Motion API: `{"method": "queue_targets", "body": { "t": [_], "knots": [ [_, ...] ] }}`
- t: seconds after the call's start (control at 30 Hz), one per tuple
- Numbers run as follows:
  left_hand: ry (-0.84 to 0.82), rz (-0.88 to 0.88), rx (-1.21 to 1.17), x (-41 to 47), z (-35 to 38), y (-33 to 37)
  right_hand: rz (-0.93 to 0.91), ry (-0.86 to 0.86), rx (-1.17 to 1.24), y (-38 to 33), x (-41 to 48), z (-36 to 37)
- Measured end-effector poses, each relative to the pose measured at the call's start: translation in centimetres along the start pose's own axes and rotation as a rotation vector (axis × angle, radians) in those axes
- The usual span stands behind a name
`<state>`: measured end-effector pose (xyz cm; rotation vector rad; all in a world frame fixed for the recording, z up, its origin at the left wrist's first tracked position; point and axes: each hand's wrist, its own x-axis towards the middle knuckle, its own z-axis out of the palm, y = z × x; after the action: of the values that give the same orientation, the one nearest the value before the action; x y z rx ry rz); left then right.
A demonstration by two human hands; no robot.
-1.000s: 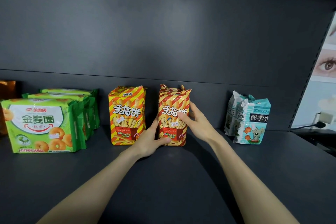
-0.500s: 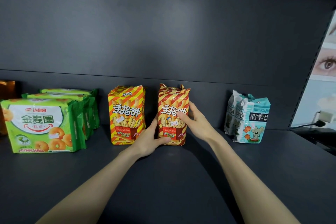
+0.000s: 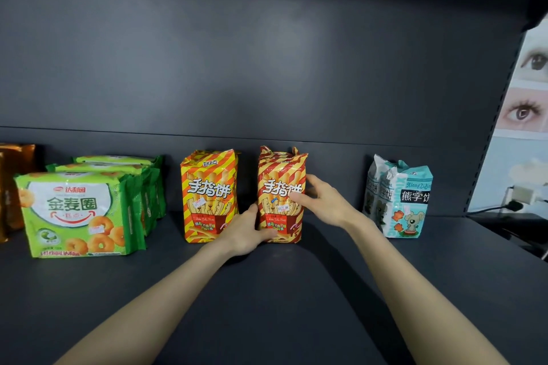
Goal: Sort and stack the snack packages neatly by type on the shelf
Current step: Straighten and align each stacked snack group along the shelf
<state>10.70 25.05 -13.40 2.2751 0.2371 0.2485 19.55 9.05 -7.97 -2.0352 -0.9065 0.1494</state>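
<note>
Groups look mostly done (green packs point(image 3: 74, 210), teal packs point(image 3: 406, 201)). Your left hand point(image 3: 243, 234) and right hand point(image 3: 323, 201) pinch the red-striped pack point(image 3: 280, 187), which needs closing up to the yellow-striped pack point(image 3: 209, 195).

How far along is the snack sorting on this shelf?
Mostly sorted: the green ring-snack packs sit grouped on the left, the blue bear-biscuit packs on the right. The left hand and right hand grip the red-striped stick pack. Likely left: setting it against the orange-striped stick pack.
</note>
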Motion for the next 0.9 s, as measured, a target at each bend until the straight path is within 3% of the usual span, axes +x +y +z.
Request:
{"method": "queue_targets", "body": {
  "t": [0.27,0.67,0.9],
  "knots": [
    [0.155,0.039,0.440,-3.4,-1.4,1.3,0.036,0.023,-0.403,-0.5,-2.0,-1.5],
    [0.180,0.353,0.424,-3.6,-0.9,10.3,0.020,0.204,-0.655,-1.7,-5.2,-10.9],
    [0.131,0.384,0.420,-0.7,4.3,13.5,0.020,0.224,-0.720,1.5,-7.1,-16.9]
  ]
}}
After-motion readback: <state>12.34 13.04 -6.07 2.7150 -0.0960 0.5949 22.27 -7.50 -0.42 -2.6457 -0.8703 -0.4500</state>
